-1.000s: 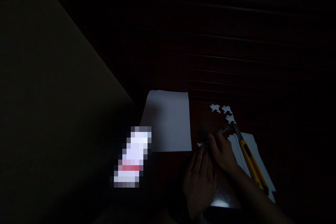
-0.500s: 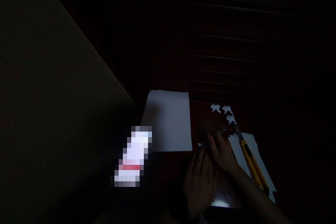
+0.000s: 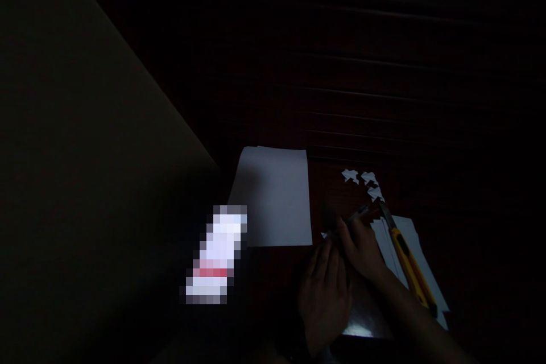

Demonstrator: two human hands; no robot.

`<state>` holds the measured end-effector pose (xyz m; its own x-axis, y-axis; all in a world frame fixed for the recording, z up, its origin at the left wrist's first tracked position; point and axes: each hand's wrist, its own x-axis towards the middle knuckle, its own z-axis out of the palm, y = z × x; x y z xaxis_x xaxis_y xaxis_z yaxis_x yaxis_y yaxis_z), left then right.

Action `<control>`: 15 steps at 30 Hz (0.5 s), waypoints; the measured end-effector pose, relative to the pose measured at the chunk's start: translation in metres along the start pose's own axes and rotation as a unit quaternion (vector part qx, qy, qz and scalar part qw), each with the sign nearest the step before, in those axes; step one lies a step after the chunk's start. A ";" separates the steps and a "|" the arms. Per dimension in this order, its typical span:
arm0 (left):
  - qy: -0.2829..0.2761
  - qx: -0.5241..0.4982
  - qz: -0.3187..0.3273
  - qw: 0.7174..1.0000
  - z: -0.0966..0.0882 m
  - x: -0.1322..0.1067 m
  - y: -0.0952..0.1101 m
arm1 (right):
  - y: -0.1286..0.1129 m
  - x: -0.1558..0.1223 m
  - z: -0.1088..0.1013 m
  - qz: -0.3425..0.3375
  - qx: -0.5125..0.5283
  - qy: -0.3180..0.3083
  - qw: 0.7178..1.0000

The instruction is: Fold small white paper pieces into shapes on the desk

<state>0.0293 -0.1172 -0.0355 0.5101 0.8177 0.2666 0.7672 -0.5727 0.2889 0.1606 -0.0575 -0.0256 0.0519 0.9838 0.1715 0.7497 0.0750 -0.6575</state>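
Fingers close together, my left hand (image 3: 325, 298) lies low over the table and presses on a small white folded paper piece (image 3: 324, 235), mostly hidden beneath the fingertips. Right against it, my right hand (image 3: 362, 249) is closed round a slim pen (image 3: 359, 212); its clear end sticks out past the fingers, and its tip is hidden. Farther back lie three small folded paper figures (image 3: 350, 176) with pointed corners. A yellow utility knife (image 3: 407, 264), its blade out, rests on white paper strips (image 3: 420, 250) just right of my right hand.
White paper sheets (image 3: 277, 199) lie flat on the dark wooden table (image 3: 326, 187). Left of them is a bright, pixelated phone-like screen (image 3: 217, 253). A glossy transparent sheet (image 3: 367, 318) reflects light under my right forearm. A pale wall (image 3: 85, 153) bounds the left side; the scene is very dark.
Hardly anything differs. The pen in my right hand has tilted very slightly; both hands stay in the same place.
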 end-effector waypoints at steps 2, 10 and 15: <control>-0.004 -0.002 0.001 1.000 0.000 0.000 -0.001 | 0.000 0.000 0.000 -0.001 0.001 0.006 1.000; -0.012 -0.003 -0.004 1.000 0.000 -0.001 -0.002 | 0.006 -0.002 0.001 0.063 0.048 0.098 0.992; -0.021 0.002 0.008 1.000 -0.009 0.003 -0.004 | 0.009 0.006 -0.012 0.004 0.035 0.105 0.994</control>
<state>0.0243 -0.1132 -0.0272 0.5381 0.8104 0.2317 0.7604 -0.5853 0.2816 0.1757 -0.0527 -0.0212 0.1998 0.9292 0.3108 0.7016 0.0857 -0.7074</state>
